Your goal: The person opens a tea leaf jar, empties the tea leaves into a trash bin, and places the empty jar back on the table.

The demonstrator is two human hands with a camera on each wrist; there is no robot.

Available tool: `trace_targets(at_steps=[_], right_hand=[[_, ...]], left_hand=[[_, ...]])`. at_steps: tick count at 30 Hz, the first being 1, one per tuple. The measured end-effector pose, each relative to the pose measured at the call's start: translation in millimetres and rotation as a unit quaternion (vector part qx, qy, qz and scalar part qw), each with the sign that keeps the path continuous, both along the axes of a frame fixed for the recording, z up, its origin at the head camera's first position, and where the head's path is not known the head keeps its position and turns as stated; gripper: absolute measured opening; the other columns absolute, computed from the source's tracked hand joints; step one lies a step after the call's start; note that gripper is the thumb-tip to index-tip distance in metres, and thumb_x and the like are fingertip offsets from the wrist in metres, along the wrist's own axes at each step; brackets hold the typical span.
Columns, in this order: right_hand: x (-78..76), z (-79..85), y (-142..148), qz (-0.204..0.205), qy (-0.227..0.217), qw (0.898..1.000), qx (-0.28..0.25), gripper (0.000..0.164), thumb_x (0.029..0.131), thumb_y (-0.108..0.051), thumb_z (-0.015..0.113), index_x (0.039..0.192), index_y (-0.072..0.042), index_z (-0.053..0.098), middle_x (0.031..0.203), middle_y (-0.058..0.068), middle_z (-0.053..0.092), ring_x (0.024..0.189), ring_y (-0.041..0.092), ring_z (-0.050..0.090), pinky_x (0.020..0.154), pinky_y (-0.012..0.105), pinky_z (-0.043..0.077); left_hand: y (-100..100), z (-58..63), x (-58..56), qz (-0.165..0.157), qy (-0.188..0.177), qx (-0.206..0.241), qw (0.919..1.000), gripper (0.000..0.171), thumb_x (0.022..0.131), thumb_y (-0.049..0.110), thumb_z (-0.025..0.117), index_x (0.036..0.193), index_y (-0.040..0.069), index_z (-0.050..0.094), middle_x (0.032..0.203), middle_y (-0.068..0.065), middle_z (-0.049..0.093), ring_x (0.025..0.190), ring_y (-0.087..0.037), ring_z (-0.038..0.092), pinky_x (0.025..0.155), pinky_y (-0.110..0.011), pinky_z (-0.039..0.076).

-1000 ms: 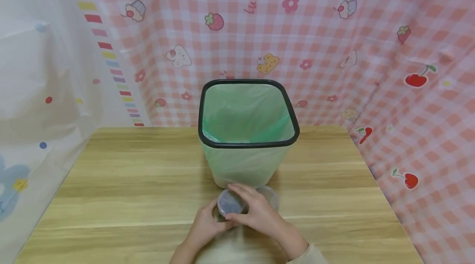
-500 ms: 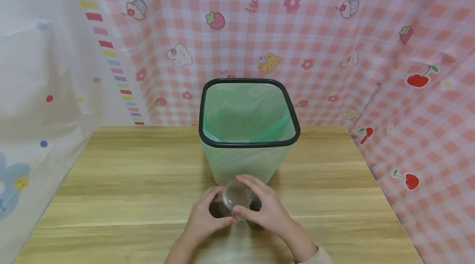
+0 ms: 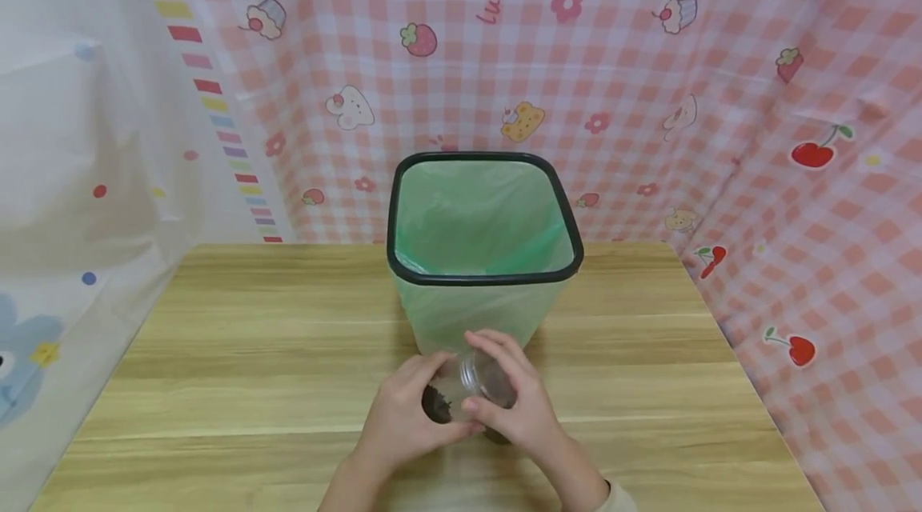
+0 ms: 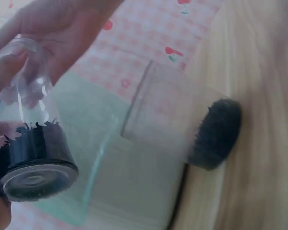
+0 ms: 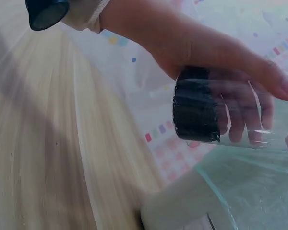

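A clear jar [image 3: 452,394] with dark, leaf-like shreds in its lower part is held tilted between both hands, its top towards the right. My left hand [image 3: 396,420] grips the lower part; in the right wrist view, left-hand fingers show through the clear wall of the jar [image 5: 197,108]. Around the ringed top end curl the thumb and fingers of my right hand [image 3: 529,408]. A second clear jar [image 4: 165,108], also with dark shreds at its bottom, stands upright on the table in the left wrist view. The right hand mostly hides it in the head view.
Just beyond the hands stands a trash bin [image 3: 479,312] with a black rim and a pale green liner. The wooden table [image 3: 252,384] runs to either side of it. Pink checked curtain [image 3: 461,80] hangs behind, with white patterned cloth [image 3: 94,136] at left.
The held jar has gone from roughly upright to tipped over, its top swinging right and its dark contents showing at left. Both hands have shifted slightly right with it.
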State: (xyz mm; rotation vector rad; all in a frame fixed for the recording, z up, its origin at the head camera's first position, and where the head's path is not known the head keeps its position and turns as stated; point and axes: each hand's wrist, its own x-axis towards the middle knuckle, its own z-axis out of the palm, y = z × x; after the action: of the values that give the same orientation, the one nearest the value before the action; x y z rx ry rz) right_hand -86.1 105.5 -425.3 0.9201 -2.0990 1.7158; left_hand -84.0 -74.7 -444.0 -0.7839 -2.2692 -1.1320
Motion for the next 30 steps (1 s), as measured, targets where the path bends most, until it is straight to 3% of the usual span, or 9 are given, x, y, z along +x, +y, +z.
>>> trace_targets(at_steps=[4, 7, 13, 19, 30], right_hand=[[2.2, 1.1, -1.9, -0.012, -0.022, 0.999, -0.040, 0.053, 0.076, -0.005, 0.073, 0.126, -0.006, 0.055, 0.122, 0.010, 0.052, 0.115, 0.019, 0.047, 0.099, 0.026, 0.034], [2.6, 2.2, -2.9, -0.019, -0.015, 0.998, -0.054, 0.054, 0.070, 0.004, 0.072, 0.121, -0.004, 0.057, 0.117, 0.012, 0.054, 0.110, 0.020, 0.049, 0.096, 0.026, 0.036], [4.3, 5.2, -3.4, -0.029, -0.017, 0.998, -0.047, 0.048, 0.069, 0.000, 0.072, 0.116, -0.007, 0.060, 0.113, 0.010, 0.055, 0.106, 0.019, 0.051, 0.091, 0.028, 0.040], [5.2, 8.5, -5.7, -0.025, -0.013, 0.999, -0.043, 0.044, 0.068, 0.000, 0.073, 0.110, 0.000, 0.061, 0.111, 0.012, 0.056, 0.105, 0.018, 0.052, 0.088, 0.032, 0.043], [3.2, 7.6, -6.4, -0.005, 0.004, 0.999, -0.043, 0.042, 0.068, -0.002, 0.072, 0.108, -0.004, 0.061, 0.109, 0.012, 0.057, 0.105, 0.018, 0.052, 0.090, 0.031, 0.042]], left_hand=[[3.3, 5.9, 1.4, -0.002, 0.017, -0.003, 0.9999, 0.068, 0.063, 0.056, 0.079, 0.109, 0.008, 0.063, 0.096, -0.001, 0.066, 0.084, -0.013, 0.061, 0.070, -0.025, 0.051], [5.2, 7.1, 1.7, -0.015, 0.021, 0.009, 0.9996, 0.066, 0.064, 0.053, 0.080, 0.108, 0.007, 0.064, 0.094, -0.001, 0.067, 0.082, -0.014, 0.062, 0.069, -0.022, 0.049], [5.5, 6.8, 2.3, -0.030, 0.004, 0.027, 0.9992, 0.064, 0.063, 0.050, 0.081, 0.107, 0.006, 0.065, 0.093, 0.001, 0.067, 0.081, -0.011, 0.061, 0.067, -0.020, 0.049], [2.7, 5.9, 1.0, -0.054, -0.032, 0.048, 0.9969, 0.065, 0.061, 0.045, 0.084, 0.110, 0.007, 0.066, 0.095, 0.001, 0.067, 0.081, -0.013, 0.061, 0.066, -0.026, 0.051], [-1.0, 5.2, 0.0, -0.046, -0.070, 0.035, 0.9959, 0.070, 0.058, 0.049, 0.083, 0.113, 0.010, 0.067, 0.097, 0.004, 0.068, 0.084, -0.008, 0.061, 0.068, -0.024, 0.051]])
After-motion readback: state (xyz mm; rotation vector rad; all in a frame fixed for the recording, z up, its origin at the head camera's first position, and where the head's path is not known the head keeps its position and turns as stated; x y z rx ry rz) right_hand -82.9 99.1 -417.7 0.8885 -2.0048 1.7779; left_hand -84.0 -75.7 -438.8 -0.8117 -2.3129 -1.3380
